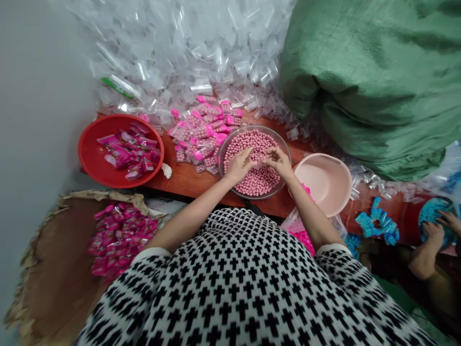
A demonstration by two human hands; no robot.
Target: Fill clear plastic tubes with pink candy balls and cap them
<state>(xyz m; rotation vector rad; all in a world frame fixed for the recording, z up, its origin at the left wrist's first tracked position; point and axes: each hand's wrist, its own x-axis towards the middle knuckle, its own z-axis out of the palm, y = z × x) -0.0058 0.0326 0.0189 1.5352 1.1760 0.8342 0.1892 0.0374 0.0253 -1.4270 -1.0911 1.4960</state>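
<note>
Both left hand (237, 167) and right hand (281, 163) hang over the clear bowl (221, 153) on the worktop (187, 179), about equally near the pink beads (254, 185) just below (round, so no long axis). Fingers (247, 153) curled inward, facing each other; whether they pinch anything, cannot tell.

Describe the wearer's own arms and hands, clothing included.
The left hand and right hand are gloveless, the forearms bare, with no watch or bracelet visible. The white sleeves carry black crosses and end in plain white cuffs.
</note>
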